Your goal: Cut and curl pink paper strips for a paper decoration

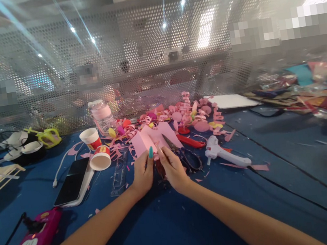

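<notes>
My left hand (143,174) and my right hand (173,169) meet over the blue table (173,227), both pinched on a folded pink paper sheet (153,138) that stands up between them. The left thumb, with a teal nail, presses the sheet's lower edge. The right fingers close on the paper's middle. Black-handled scissors (183,154) lie just right of my right hand, blades pointing toward the paper. A white glue gun (225,154) rests farther right.
Pink paper curls and scraps (189,114) pile behind the sheet. Two paper cups (95,147), a clear bottle (102,116), a phone (72,181), a clear ruler (119,174) and a magenta power strip (31,244) lie left. A perforated metal screen (152,50) backs the table.
</notes>
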Available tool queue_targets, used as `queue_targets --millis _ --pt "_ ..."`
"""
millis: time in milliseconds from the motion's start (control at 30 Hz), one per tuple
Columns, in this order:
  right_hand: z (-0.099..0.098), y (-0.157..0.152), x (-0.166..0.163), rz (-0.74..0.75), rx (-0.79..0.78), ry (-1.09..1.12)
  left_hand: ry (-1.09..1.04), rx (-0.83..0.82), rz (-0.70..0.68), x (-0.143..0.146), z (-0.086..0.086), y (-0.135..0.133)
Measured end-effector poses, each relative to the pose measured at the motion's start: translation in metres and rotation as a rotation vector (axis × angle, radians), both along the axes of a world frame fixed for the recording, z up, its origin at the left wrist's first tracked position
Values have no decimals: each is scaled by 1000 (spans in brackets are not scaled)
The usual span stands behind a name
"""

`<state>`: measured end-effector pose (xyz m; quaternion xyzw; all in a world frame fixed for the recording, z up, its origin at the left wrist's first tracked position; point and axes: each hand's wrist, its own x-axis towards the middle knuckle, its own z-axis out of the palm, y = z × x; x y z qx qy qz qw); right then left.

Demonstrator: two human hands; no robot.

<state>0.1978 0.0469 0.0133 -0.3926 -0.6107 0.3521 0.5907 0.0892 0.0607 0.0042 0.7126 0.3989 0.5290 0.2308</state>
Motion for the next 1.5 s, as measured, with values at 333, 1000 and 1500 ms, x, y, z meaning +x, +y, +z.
queue_targets --millis 333,1000,1500 --pt "2 -2 0 -30 23 -63 -45 -6 -21 2 -2 -3" --pt "-8 -8 -18 -84 -116 98 119 131 149 2 -4 -8" --pt "-6 -11 -15 -121 -42 4 101 121 74 2 -2 -10"
